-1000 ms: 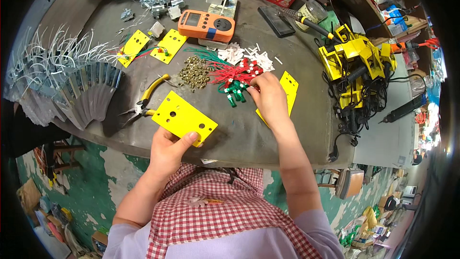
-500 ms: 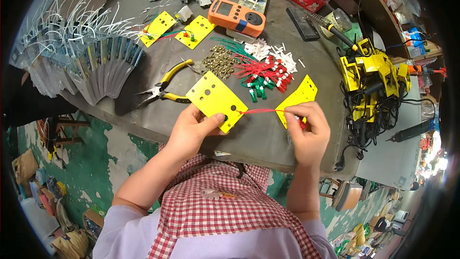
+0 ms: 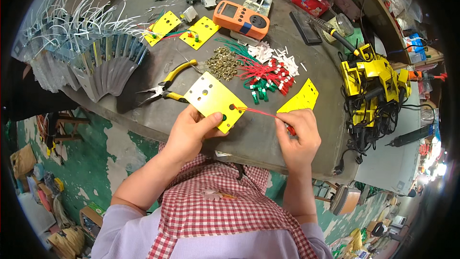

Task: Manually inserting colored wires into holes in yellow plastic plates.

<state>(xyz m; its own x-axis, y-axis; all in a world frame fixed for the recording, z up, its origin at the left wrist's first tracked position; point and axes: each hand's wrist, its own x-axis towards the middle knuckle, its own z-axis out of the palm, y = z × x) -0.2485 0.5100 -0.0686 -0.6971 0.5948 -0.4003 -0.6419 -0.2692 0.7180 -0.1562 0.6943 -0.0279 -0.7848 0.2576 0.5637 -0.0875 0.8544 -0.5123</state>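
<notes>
My left hand [image 3: 188, 127] grips a yellow metal plate [image 3: 213, 93] punched with round holes, thumb on its face beside a green piece [image 3: 224, 117] in one hole. A pair of thin red wires [image 3: 261, 111] runs from another hole across to my right hand [image 3: 302, 136]. Its thumb and fingers pinch the wires, and a red indicator light [image 3: 291, 130] shows under the fingers. Behind that hand a second yellow plate [image 3: 302, 96] lies on the table. Beyond the held plate are small brass-coloured nuts [image 3: 223, 64], red indicator lights [image 3: 286, 84] and green ones [image 3: 258, 92].
Yellow-handled pliers [image 3: 167, 86] lie open at left, near a fan of grey panels [image 3: 103, 76] with white wires. Further back are two wired yellow plates [image 3: 203, 31] and an orange meter [image 3: 241, 19]. Yellow parts with black cables [image 3: 373, 79] are heaped at right.
My right hand has come left, nearer the held plate, and the stretch of red wire between them is shorter. The left hand keeps its grip on the plate.
</notes>
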